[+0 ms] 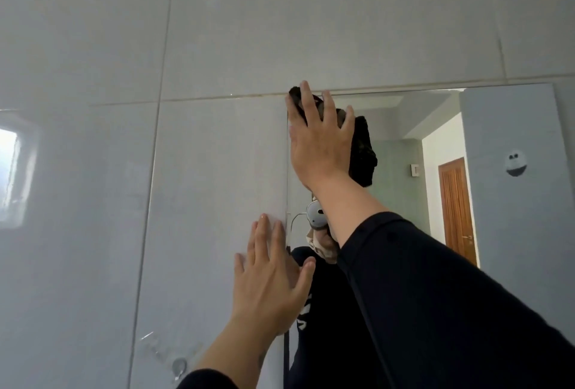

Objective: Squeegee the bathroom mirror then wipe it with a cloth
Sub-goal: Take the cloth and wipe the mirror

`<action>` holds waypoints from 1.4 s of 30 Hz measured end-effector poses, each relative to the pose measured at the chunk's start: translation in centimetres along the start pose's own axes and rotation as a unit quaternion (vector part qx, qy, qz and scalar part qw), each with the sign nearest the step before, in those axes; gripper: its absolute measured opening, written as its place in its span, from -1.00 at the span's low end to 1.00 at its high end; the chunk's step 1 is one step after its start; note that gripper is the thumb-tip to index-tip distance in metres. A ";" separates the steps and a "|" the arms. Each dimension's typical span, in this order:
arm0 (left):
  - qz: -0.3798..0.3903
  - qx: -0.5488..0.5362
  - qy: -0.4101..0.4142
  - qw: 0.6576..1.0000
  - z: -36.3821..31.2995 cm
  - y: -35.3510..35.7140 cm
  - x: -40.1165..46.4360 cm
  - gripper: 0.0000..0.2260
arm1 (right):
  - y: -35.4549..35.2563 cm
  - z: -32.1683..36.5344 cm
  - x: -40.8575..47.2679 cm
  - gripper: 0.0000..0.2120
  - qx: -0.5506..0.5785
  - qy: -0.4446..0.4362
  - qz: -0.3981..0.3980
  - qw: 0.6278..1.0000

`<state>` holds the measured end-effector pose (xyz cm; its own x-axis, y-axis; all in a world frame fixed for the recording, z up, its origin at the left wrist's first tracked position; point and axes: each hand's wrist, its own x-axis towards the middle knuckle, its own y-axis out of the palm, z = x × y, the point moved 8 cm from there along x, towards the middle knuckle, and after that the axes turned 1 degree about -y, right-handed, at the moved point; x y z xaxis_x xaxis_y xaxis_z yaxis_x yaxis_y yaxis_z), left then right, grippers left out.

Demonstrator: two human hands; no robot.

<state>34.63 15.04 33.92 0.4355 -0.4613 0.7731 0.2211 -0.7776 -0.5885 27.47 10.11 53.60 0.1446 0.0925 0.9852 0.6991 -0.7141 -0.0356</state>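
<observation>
Now, right grip (320, 143) flat, straight-fingered, on dark cloth (362, 152) at mirror (401, 189) (left grip (273, 276) flat on tile (217, 171))

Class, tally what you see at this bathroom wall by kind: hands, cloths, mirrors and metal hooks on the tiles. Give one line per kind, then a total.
Hands: 2, the left hand and the right hand
Cloths: 1, the dark cloth
Mirrors: 1, the mirror
Hooks: 1, the metal hook
Total: 5
</observation>
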 end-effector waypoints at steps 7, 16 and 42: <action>-0.005 -0.004 -0.011 1.000 -1.6 0.4 -0.2 -0.23 | -0.5 -5.4 -0.8 -0.49 -0.008 -0.042 -0.017 0.999; -0.002 0.004 -0.031 1.000 -1.9 0.5 -0.1 -0.16 | -2.8 -20.0 -2.7 -0.54 -0.066 0.096 -0.004 0.993; 0.008 -0.031 -0.010 0.999 -2.1 0.2 -0.5 -0.03 | -2.0 -14.6 -9.2 -0.51 -0.016 0.110 0.002 0.994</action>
<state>32.58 14.20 33.88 0.4565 -0.4653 0.7583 0.1590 -0.7959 -0.5841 14.54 0.56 47.09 -0.0117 -0.0631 0.9979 0.6755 -0.7363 -0.0386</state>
